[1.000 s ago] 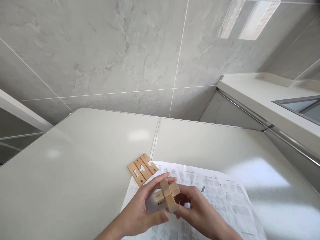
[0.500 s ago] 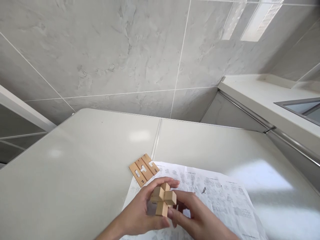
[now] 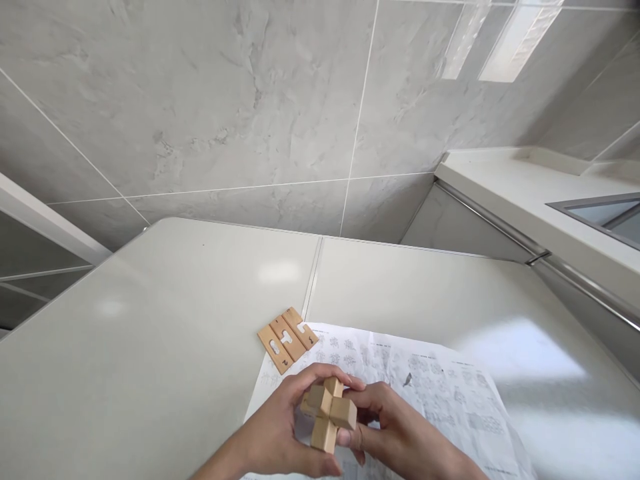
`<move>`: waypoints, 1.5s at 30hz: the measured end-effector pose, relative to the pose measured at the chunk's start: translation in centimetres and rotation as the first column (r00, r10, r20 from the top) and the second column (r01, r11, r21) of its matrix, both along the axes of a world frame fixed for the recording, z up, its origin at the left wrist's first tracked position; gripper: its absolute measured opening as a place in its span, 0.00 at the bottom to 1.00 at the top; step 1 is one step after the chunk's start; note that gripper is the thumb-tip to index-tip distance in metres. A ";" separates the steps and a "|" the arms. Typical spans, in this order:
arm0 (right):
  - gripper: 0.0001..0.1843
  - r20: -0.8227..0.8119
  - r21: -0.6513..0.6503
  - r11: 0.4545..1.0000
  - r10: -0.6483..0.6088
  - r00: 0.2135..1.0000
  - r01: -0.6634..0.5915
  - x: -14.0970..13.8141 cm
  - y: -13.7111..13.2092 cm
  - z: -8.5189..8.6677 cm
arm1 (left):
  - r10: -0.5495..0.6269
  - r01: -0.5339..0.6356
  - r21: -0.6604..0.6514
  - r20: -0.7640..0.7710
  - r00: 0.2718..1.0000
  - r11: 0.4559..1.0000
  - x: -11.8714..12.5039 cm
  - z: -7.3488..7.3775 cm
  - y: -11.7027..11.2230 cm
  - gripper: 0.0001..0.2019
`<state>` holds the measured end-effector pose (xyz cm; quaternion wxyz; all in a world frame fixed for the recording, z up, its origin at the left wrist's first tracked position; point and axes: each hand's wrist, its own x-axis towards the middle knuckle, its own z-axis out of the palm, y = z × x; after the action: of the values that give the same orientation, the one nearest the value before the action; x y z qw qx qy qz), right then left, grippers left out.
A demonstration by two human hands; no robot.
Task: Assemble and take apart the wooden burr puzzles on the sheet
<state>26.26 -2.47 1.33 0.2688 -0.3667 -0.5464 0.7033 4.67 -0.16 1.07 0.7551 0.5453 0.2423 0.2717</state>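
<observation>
both bare hands meet low in view, the left hand [image 3: 280, 421] and the right hand [image 3: 400, 427] curled toward each other with a wooden cross [image 3: 329, 419] held between them. far beyond the hands stretches grey marbled tiling [image 3: 200, 100] with thin pale joint lines. under and around them spreads a glossy white table [image 3: 175, 333], reaching well out to either side; its metal seam [image 3: 312, 280] runs away from the hands. off to the right, well apart from them, is a white counter [image 3: 525, 183]. beneath the hands, and on past the right one, lies a creased printed sheet [image 3: 440, 407]. just beyond the left hand sit three flat wooden slats [image 3: 292, 349], side by side and partly over the sheet's corner, with cut-outs and the figures 1, 2 and 3 showing. the cross is made of square-ended blocks: left fingers wrap its far side, the left thumb lies by its near end, and the right thumb and fingers grip its right side. smallest is a dark mark [image 3: 408, 379] on the sheet, near the right hand.
</observation>
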 end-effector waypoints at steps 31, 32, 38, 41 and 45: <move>0.26 -0.356 -0.277 0.934 0.117 0.927 -0.224 1.0 -0.4 -0.8 | 0.121 -0.070 0.331 -0.137 0.983 0.941 0.3 -1.7 -0.9 0.46; 0.26 -0.361 -0.269 0.941 0.102 0.927 -0.207 0.8 -0.4 -0.9 | 0.133 -0.086 0.339 -0.118 0.984 0.937 0.4 -1.9 -0.9 0.45; 0.23 -0.392 -0.175 0.980 0.014 0.920 -0.090 -0.2 -0.7 -1.1 | 0.291 -0.215 0.479 -0.089 0.953 0.851 0.2 -2.0 -0.6 0.36; 0.24 -0.379 -0.151 0.987 0.000 0.925 -0.062 -0.5 -0.9 -0.8 | 0.316 -0.246 0.517 -0.050 0.948 0.820 0.1 -1.9 -0.6 0.35; 0.24 -0.367 -0.140 0.990 -0.047 0.929 -0.005 -0.9 -1.1 -0.3 | 0.335 -0.278 0.550 -0.004 0.942 0.787 0.1 -1.6 -0.4 0.36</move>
<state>25.35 -3.59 0.98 0.3482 -0.2516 -0.4322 0.7929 4.73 -0.56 -0.53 0.5022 0.7027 0.2785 0.4200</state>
